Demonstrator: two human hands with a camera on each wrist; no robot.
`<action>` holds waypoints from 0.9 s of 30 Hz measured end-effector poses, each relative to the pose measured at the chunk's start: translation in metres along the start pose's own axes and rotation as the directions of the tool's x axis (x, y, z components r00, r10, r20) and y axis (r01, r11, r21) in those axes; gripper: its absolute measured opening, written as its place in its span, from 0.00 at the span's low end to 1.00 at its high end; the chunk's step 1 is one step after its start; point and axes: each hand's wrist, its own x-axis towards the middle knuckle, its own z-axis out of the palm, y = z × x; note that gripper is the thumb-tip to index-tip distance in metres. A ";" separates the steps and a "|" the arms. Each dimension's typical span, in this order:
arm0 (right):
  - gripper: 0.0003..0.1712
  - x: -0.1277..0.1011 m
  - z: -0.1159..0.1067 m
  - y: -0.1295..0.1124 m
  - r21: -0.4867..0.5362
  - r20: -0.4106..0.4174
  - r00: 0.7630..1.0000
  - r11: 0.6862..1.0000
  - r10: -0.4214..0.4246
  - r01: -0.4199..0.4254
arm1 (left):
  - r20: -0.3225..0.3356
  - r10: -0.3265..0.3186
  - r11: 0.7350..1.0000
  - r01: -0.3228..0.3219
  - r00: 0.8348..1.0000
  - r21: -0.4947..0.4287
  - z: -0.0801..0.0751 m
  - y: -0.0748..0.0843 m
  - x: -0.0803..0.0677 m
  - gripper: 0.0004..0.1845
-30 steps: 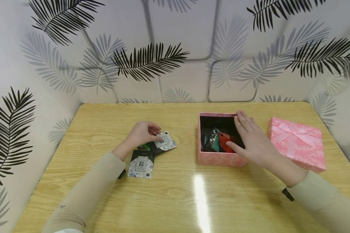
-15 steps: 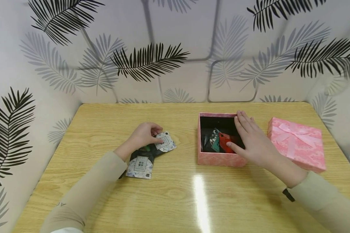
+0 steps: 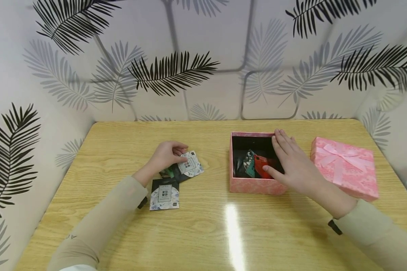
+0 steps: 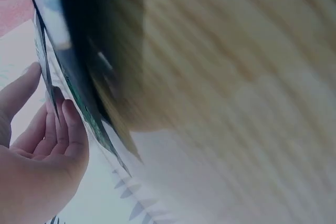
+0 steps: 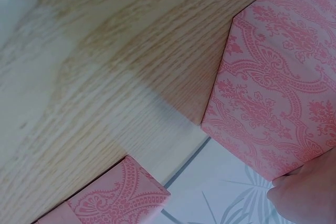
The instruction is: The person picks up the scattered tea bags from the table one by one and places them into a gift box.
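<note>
My left hand [image 3: 182, 153] pinches the top edge of a floral white-and-black packet [image 3: 191, 166] near the table's middle left; a dark packet with green shows under it. In the left wrist view, blurred, my fingers [image 4: 65, 129] curl by the packet's dark edge [image 4: 79, 90]. A second floral packet [image 3: 164, 194] lies flat by my left sleeve. My right hand [image 3: 274, 152] rests with straight fingers on the right rim of an open pink box [image 3: 254, 185]. Its thumb reaches inside beside a red packet [image 3: 262, 168] and a dark patterned one [image 3: 249, 162].
A pink lid with a bow [image 3: 344, 167] lies right of the box, close to the table's right edge. The right wrist view shows a pink patterned box wall [image 5: 278, 93] on the wooden table [image 5: 105, 66]. Leaf-printed walls enclose the table on three sides.
My left hand has drawn the upper floral packet slightly back and up, and the lower packet now lies apart from it and straighter. My right hand has stayed on the box.
</note>
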 end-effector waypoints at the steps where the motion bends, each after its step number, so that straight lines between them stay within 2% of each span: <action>1: 0.56 0.000 0.000 0.000 0.001 0.000 1.000 1.000 0.000 0.000 | -0.013 -0.001 1.000 0.001 1.000 -0.006 0.000 0.000 0.000 0.24; 6: 0.56 0.000 -0.001 -0.001 0.003 0.001 1.000 1.000 -0.002 0.002 | -0.064 0.003 1.000 -0.004 0.998 -0.012 -0.003 0.000 -0.001 0.19; 17: 0.56 0.000 0.001 0.000 0.005 -0.004 1.000 1.000 -0.002 0.002 | -0.119 -0.001 1.000 0.003 0.993 0.020 -0.006 -0.003 -0.003 0.11; 22: 0.56 0.001 0.001 0.000 0.005 -0.007 1.000 1.000 -0.004 0.004 | -0.139 -0.036 0.999 0.038 0.990 0.010 -0.010 -0.003 -0.002 0.11; 27: 0.56 0.001 0.002 0.000 0.001 -0.009 1.000 1.000 -0.005 0.005 | -0.137 -0.096 0.995 0.091 0.986 -0.036 -0.014 0.005 -0.006 0.12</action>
